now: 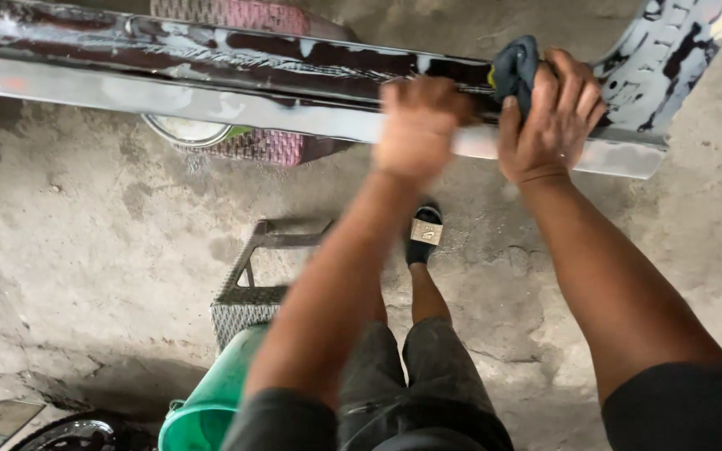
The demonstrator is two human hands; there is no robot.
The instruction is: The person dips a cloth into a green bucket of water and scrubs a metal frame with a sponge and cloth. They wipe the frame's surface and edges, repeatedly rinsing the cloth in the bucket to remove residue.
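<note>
Across the top: panel (211,104) runs long, left to right, dipping a bit toward the right; dark peeling paint up top, bare grey strip along the near edge.
Under it: woven stool (248,296), green bucket (211,409), and a pink basket (269,146) with a bowl (187,129) behind the panel.
Floor: rough concrete; your sandal (424,234) sits just below the panel.
Left hand (418,125): curled down on the panel's near edge; blurry, so can't tell what's under it.
Right hand (553,117): fingers clamped over a dark rag (513,68), pressed on the panel.
</note>
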